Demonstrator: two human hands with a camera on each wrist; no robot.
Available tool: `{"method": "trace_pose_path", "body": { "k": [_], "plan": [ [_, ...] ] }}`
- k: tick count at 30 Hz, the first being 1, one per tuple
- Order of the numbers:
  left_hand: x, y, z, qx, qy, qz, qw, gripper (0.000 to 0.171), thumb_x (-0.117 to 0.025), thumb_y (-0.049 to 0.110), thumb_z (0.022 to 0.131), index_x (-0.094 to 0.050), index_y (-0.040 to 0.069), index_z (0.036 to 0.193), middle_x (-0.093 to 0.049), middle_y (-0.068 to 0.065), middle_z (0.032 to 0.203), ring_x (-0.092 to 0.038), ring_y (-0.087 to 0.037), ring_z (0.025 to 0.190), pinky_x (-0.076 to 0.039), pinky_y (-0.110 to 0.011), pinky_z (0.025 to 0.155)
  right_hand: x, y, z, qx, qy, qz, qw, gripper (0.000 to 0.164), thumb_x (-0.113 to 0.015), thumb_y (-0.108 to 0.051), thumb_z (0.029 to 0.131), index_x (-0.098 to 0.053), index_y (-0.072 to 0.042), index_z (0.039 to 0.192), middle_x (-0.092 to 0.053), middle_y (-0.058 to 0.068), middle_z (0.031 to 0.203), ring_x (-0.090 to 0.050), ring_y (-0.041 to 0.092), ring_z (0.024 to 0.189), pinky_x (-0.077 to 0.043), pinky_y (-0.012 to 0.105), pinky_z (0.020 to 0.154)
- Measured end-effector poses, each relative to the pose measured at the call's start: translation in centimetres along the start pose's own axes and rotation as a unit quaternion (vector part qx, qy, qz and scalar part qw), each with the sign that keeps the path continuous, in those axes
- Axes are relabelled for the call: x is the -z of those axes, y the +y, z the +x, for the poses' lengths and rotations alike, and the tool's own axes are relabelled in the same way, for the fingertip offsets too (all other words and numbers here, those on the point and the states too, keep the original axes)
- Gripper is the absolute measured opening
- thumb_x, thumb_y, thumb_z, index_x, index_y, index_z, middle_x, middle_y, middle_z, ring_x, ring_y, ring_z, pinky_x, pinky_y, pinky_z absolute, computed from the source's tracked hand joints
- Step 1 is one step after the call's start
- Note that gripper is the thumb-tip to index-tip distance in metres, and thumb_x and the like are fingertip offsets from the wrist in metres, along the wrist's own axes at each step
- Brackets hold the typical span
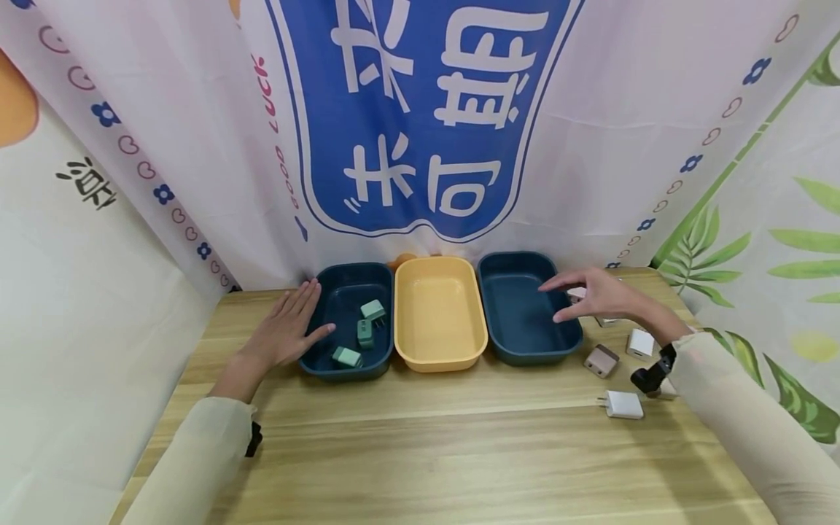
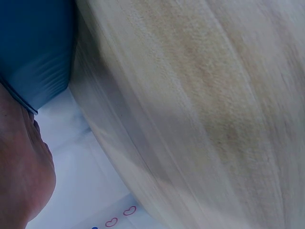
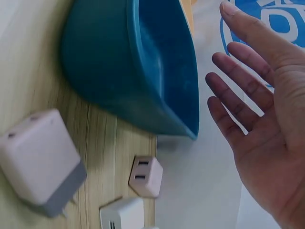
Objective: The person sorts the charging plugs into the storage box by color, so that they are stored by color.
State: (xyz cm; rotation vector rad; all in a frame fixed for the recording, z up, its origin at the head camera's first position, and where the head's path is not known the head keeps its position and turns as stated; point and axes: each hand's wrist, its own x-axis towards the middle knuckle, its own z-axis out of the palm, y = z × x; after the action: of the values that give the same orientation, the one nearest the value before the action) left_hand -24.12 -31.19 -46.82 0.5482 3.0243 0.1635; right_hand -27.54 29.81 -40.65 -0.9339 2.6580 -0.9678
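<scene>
My left hand (image 1: pixel 284 328) rests with spread fingers at the left rim of a dark blue tray (image 1: pixel 318 372); its thumb reaches over the inside. Three green charger plugs (image 1: pixel 364 333) lie in that tray. Over the right rim of a second dark blue tray (image 1: pixel 518 306) is my right hand (image 1: pixel 593 295), its thumb and fingers apart and nothing between them. The right wrist view shows this palm (image 3: pixel 267 129) beside the tray's outer wall (image 3: pixel 105 57). Behind and below the right hand lie pink chargers (image 1: pixel 601 360) and white chargers (image 1: pixel 623 405).
A yellow tray (image 1: pixel 441 313) stands between the two blue ones. All sit along the back of a wooden table (image 1: pixel 420 452), against a printed curtain (image 1: pixel 590 182). A pink charger (image 3: pixel 147 176) and a white charger (image 3: pixel 123 213) lie near the table's edge in the right wrist view.
</scene>
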Motion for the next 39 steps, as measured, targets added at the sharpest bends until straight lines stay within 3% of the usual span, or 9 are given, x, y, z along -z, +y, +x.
{"method": "trace_pose_path", "body": {
  "k": [4,8,15,17,20,24,29,35,39],
  "plan": [
    [0.1,0.0,0.0,0.000,-0.005,0.002,1.0000,0.097,-0.036,0.067,0.108,-0.001,0.001,0.169,0.003,-0.018,0.178,-0.002,-0.040,0.164,-0.001,-0.060,0.131,0.5,0.7,-0.7,-0.001,0.013,-0.015,1.000,0.050,-0.092,-0.024,0.084,-0.076,-0.011,0.130,-0.072,0.015,0.135,-0.067,0.039,0.116,-0.058,0.046,0.094],
    [0.2,0.1,0.0,0.001,-0.005,0.006,1.0000,0.096,-0.036,0.067,0.108,-0.002,0.000,0.169,0.002,-0.019,0.178,-0.003,-0.041,0.164,-0.002,-0.060,0.131,1.3,1.5,-1.6,-0.009,0.014,-0.021,1.000,0.051,-0.091,-0.026,0.085,-0.075,-0.010,0.131,-0.070,0.017,0.138,-0.068,0.025,0.096,-0.053,0.027,0.076],
    [0.2,0.3,0.0,0.000,-0.006,0.005,1.0000,0.097,-0.037,0.066,0.108,0.000,0.001,0.169,0.002,-0.019,0.178,-0.003,-0.041,0.164,-0.001,-0.060,0.131,2.5,3.0,-3.1,-0.032,0.013,-0.023,0.999,0.052,-0.091,-0.022,0.085,-0.075,-0.011,0.133,-0.073,0.016,0.132,-0.051,-0.002,0.068,-0.046,0.024,0.061],
    [0.2,0.3,0.0,0.000,-0.007,0.004,1.0000,0.097,-0.036,0.067,0.108,0.000,0.001,0.169,0.002,-0.019,0.178,-0.003,-0.041,0.164,-0.001,-0.060,0.131,2.8,3.4,-3.5,-0.034,0.011,-0.018,0.999,0.052,-0.091,-0.020,0.085,-0.074,-0.011,0.133,-0.073,0.017,0.132,-0.036,-0.002,0.055,-0.041,0.024,0.054],
    [0.2,0.2,0.0,0.000,-0.008,0.005,1.0000,0.097,-0.036,0.067,0.108,0.000,0.000,0.169,0.002,-0.020,0.178,-0.003,-0.042,0.163,-0.002,-0.061,0.131,3.4,3.8,-4.0,-0.027,0.005,-0.022,0.999,0.053,-0.091,-0.019,0.085,-0.073,-0.011,0.134,-0.072,0.016,0.134,-0.048,-0.009,0.068,-0.051,0.024,0.065],
    [0.3,0.2,0.0,0.000,-0.010,0.008,0.9999,0.096,-0.035,0.066,0.108,0.000,0.000,0.169,0.002,-0.020,0.177,-0.003,-0.042,0.163,-0.003,-0.061,0.131,4.0,4.5,-4.8,-0.024,-0.003,-0.035,0.999,0.054,-0.091,-0.017,0.085,-0.073,-0.011,0.135,-0.070,0.013,0.138,-0.060,0.004,0.123,-0.056,0.031,0.096],
    [0.4,0.2,0.0,-0.001,-0.011,0.010,0.9999,0.096,-0.036,0.066,0.108,0.000,0.000,0.169,0.002,-0.020,0.177,-0.003,-0.042,0.163,-0.004,-0.061,0.131,4.5,5.7,-5.7,-0.052,-0.005,-0.047,0.998,0.053,-0.089,-0.014,0.086,-0.072,-0.012,0.136,-0.070,0.016,0.137,-0.065,0.017,0.121,-0.057,0.029,0.089],
    [0.3,0.2,0.0,-0.001,-0.010,0.009,0.9999,0.096,-0.036,0.066,0.108,-0.001,0.000,0.169,0.002,-0.020,0.178,-0.003,-0.040,0.164,-0.003,-0.061,0.131,5.0,6.7,-6.4,-0.079,-0.004,-0.048,0.996,0.053,-0.089,-0.014,0.086,-0.071,-0.006,0.136,-0.069,0.020,0.137,-0.064,0.007,0.117,-0.057,0.029,0.089],
    [0.3,0.2,0.0,0.002,-0.011,0.011,0.9999,0.097,-0.036,0.067,0.108,-0.001,0.000,0.169,0.002,-0.019,0.178,-0.003,-0.041,0.164,-0.003,-0.061,0.131,5.1,7.3,-6.8,-0.075,-0.007,-0.028,0.997,0.054,-0.089,-0.014,0.086,-0.071,-0.004,0.135,-0.068,0.021,0.138,-0.067,0.028,0.123,-0.059,0.034,0.093]
  ]
}}
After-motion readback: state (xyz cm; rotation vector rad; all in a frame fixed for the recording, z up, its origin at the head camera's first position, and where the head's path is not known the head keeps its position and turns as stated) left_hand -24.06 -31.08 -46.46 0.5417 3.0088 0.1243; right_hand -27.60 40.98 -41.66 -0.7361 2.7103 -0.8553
